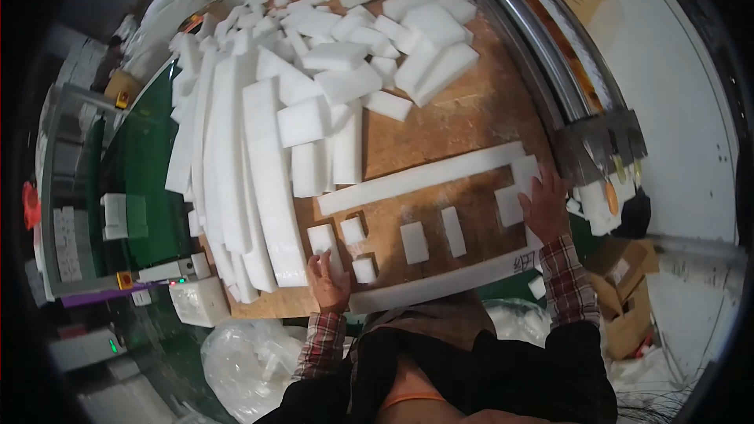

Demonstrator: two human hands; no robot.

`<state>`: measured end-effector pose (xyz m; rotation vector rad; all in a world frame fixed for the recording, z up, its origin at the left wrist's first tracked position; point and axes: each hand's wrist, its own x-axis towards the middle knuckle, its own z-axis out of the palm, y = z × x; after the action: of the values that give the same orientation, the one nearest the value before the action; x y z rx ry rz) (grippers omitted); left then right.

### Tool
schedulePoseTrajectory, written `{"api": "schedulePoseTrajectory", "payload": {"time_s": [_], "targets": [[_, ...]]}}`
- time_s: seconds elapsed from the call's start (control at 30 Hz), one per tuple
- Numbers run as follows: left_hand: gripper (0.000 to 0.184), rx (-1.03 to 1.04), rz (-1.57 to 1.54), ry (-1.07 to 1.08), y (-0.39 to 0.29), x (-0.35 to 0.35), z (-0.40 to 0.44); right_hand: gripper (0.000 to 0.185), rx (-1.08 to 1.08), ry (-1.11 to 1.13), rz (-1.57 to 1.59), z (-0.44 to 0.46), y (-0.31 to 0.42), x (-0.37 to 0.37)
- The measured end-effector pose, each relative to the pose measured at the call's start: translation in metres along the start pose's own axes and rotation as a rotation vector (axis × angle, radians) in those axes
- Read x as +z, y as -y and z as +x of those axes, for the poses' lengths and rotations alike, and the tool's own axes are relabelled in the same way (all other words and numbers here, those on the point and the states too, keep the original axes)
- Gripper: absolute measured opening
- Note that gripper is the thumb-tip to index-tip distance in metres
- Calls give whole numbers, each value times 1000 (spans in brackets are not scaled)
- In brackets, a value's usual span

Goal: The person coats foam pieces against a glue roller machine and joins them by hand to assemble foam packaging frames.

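My left hand (328,284) is at the near left of the wooden table, its fingers bent onto a short white foam block (320,239). On the right, my right hand (545,202) lies with fingers spread over the edge of an upright foam strip (525,168), beside a foam block (509,206). A long foam strip (424,178) runs along the far side, and another long strip (440,284) with dark handwriting at its right end lies along the near edge. Between them stand two small foam cubes (353,229) and two foam pieces (415,243).
Loose foam blocks (345,55) heap up at the back, with long foam bars (271,180) lined up on the left. A metal roller (542,39) flanks the table's right side. Cardboard boxes (620,275) stand at lower right; a clear plastic bag (247,361) sits below the table.
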<state>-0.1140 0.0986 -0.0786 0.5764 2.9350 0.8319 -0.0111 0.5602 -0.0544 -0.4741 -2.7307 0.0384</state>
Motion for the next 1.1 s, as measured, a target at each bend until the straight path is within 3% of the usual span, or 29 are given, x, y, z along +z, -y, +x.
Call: {"api": "schedulePoseTrajectory", "payload": {"time_s": [0.07, 0.13, 0.23, 0.3, 0.33, 0.4, 0.57, 0.67, 0.77, 0.8, 0.9, 1.1], "targets": [[72, 45, 56, -6, -4, -4, 0, 54, 6, 24, 153, 24, 1, 10], [72, 23, 82, -40, -11, -7, -4, 49, 154, 122, 493, 72, 21, 27], [73, -3, 150, -83, -28, -8, -17, 63, -16, -307, 504, 156, 79, 61], [73, -27, 151, -86, -38, -10, -25, 77, 335, -27, 643, 214, 114, 73], [72, -45, 140, -84, -42, -11, -29, 87, 405, -69, 672, 240, 131, 84], [72, -81, 116, -84, -46, -13, -33, 87, 686, 80, 574, 275, 158, 94], [70, -169, 38, -111, -43, -17, -47, 86, 533, 246, 379, 273, 185, 89], [68, -195, -11, -132, -41, -23, -49, 87, 432, 153, 435, 245, 178, 79], [65, -183, -73, -142, -35, -27, -36, 85, 62, -51, 360, 203, 166, 53], [64, -146, -94, -152, -33, -29, -30, 81, -18, -154, 353, 187, 165, 41], [60, -35, -155, -165, -28, -34, -19, 71, -133, -188, 503, 144, 163, 13], [51, 149, -275, -118, -21, -41, 0, 65, -214, -132, 387, 55, 201, -47]]}}
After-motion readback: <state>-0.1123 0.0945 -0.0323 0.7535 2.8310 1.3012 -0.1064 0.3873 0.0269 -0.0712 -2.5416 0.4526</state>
